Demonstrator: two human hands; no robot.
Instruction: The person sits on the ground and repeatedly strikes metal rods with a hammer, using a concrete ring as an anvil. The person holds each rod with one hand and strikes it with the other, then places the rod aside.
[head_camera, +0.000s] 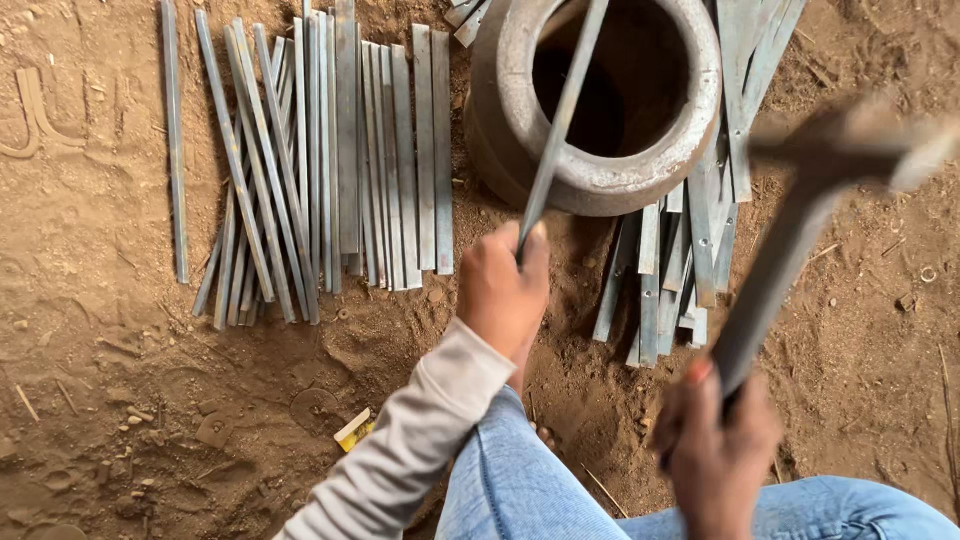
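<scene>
Bare brown dirt ground (110, 330) fills my view, scuffed and pebbly, with blue-jeaned knees (520, 480) at the bottom edge. Up top sits a heavy round metal pot (690, 120), thick-rimmed and worn grey; I'm looking straight into its mouth and all I can make out inside is darkness, apart from the strip crossing it.

Left hand (503, 290), in a pale grey sleeve, is clenched around the near end of a long thin metal strip (560, 120). That strip runs up and away from the fist, lies across the pot's rim and over its dark opening, and leaves the frame at the top.

Right hand (715, 450) is wrapped tight around the handle of a hammer (790, 240). The hammer is raised to the right of the pot, head blurred, well clear of the strip.

To the left of the pot I see a big batch of flat metal strips (330, 150) laid side by side on the dirt. A second, messier stack of strips (680, 250) lies under and beside the pot's right flank. Small yellow scrap (353, 430) sits in the dirt by the left sleeve.
</scene>
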